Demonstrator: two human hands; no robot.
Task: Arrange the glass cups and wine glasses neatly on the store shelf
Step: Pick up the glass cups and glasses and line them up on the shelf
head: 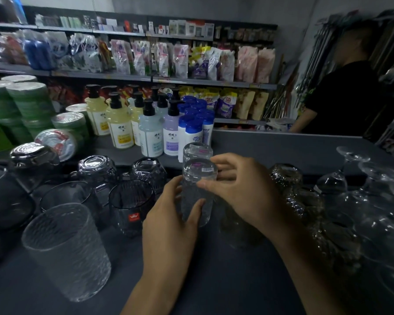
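An upside-down clear textured glass cup (197,178) with a barcode sticker stands on the dark shelf (214,280) at the centre. My left hand (171,223) grips its lower left side. My right hand (239,189) curls around its right side, thumb across the front. A second inverted glass (197,150) stands right behind it. Upside-down wine glasses (341,176) are grouped at the right. A tall upright textured tumbler (66,251) stands at the near left.
Dark smoked cups, some inverted (96,167) and one upright with a red label (131,205), stand left of centre. Wrapped dark glasses (289,178) lie right of my hands. Pump bottles (121,123) and stacked green plates (30,101) stand behind. A person in black (341,96) stands far right.
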